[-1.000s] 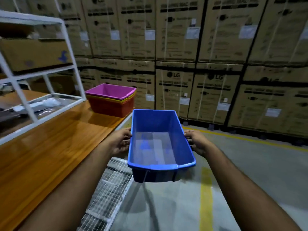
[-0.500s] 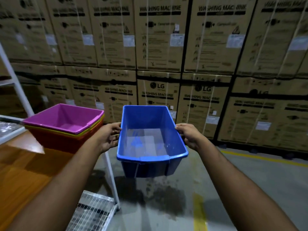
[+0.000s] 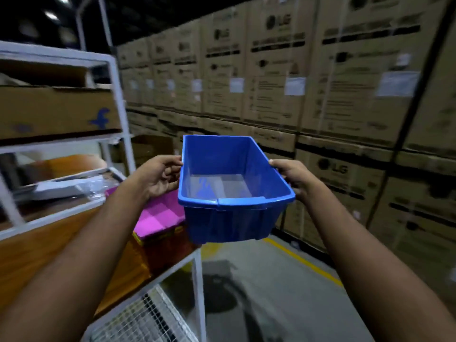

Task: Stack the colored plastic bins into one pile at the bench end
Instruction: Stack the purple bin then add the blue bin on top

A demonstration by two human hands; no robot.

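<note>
Blue bin [image 3: 234, 191] airborne, centre frame, level, mouth up. Left hand [image 3: 158, 176] at 9 o'clock, right hand [image 3: 291, 176] at 3, both curled on rim. Pile [image 3: 160, 218], pink on top, at 7 o'clock on bench [image 3: 49, 248] end. Advice: align long sides, centre over pink, lower straight. Glossy, tapered plastic nests readily.

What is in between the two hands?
The head view shows the blue plastic bin: the left hand grips one long rim, the right hand the other.
</note>
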